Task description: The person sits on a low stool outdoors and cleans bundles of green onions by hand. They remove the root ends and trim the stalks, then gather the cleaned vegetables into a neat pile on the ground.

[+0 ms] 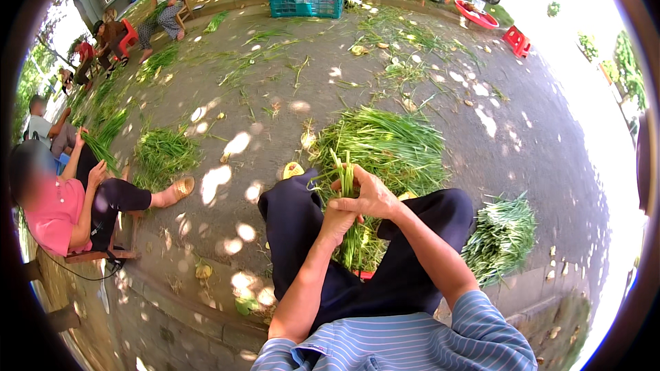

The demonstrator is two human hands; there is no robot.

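A small bunch of long green stalks [346, 178] stands between my knees, gripped by both hands. My left hand [340, 216] closes around it lower down, partly covered by the other hand. Just above, my right hand [374, 195] wraps the bunch from the right side, with the pale cut ends poking out past the fingers. The leafy lower part of the stalks hangs down between my thighs. Beyond my knees spreads a large loose heap of green stalks [384, 144] on the pavement. A neater pile of stalks [502, 239] lies to the right of my right leg.
At left, a person in a pink shirt [56, 221] sits holding stalks beside a green heap [166, 154]. More seated people line the far left. A teal crate [307, 6] with bags, a red basin [477, 16] and a red stool [516, 41] stand at the back near parked scooters.
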